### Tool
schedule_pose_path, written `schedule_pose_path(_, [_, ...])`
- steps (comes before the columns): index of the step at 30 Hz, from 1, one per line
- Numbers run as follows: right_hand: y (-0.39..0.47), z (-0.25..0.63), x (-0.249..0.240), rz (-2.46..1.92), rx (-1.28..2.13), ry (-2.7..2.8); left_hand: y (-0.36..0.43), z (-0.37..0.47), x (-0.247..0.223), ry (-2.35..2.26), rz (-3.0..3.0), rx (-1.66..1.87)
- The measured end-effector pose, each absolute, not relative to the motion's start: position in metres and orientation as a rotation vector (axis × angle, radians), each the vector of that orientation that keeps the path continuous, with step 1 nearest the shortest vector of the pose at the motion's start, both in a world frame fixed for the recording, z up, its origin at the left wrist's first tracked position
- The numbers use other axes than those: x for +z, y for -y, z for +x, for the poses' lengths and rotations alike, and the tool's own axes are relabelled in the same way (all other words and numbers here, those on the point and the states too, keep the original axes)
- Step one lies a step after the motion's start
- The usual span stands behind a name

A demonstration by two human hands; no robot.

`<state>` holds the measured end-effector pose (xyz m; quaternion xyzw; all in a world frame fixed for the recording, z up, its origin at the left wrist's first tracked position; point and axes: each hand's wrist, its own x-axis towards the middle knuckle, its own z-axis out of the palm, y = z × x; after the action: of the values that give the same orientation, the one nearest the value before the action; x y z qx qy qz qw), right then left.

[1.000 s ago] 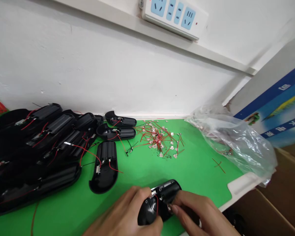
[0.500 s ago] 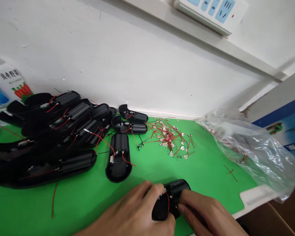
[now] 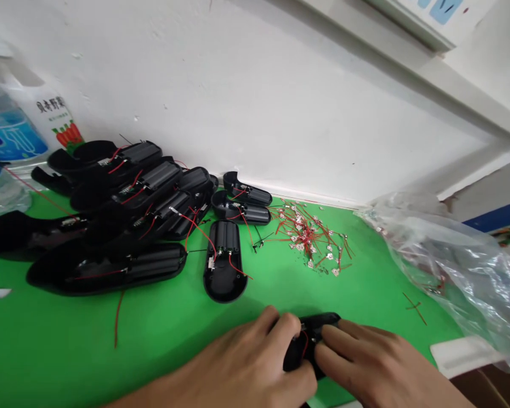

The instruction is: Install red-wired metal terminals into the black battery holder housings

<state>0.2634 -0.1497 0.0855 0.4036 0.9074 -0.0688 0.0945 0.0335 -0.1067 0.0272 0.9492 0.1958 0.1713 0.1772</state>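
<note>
A black plastic housing (image 3: 295, 352) with a red wire inside lies between my hands near the front edge of the green surface. My left hand (image 3: 259, 360) grips its left side, thumb below and fingers above. My right hand (image 3: 365, 354) has its fingers bent together over the housing's right part; whatever they pinch is hidden. Behind my hands, another black housing (image 3: 225, 263) with red wires lies open side up. Several similar housings (image 3: 153, 181) are piled at the left. A heap of red wires with small metal tabs (image 3: 308, 235) lies further back.
Clear bottles (image 3: 8, 136) and a white carton with a carrot picture (image 3: 63, 122) stand at the left back. A clear plastic bag (image 3: 450, 272) lies at the right. The white wall (image 3: 259, 102) bounds the surface behind, with a socket strip (image 3: 446, 17) above.
The view has shifted, so the piled housings and bottles appear further right. My right hand's fingers now cover more of the held housing, which my left hand still grips.
</note>
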Motion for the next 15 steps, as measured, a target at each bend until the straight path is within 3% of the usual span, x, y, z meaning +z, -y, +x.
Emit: schedule_pose_path(15, [0.131, 0.268, 0.102, 0.937, -0.146, -2.763, 0.102, 0.032, 0.03, -0.503, 2.599, 0.436])
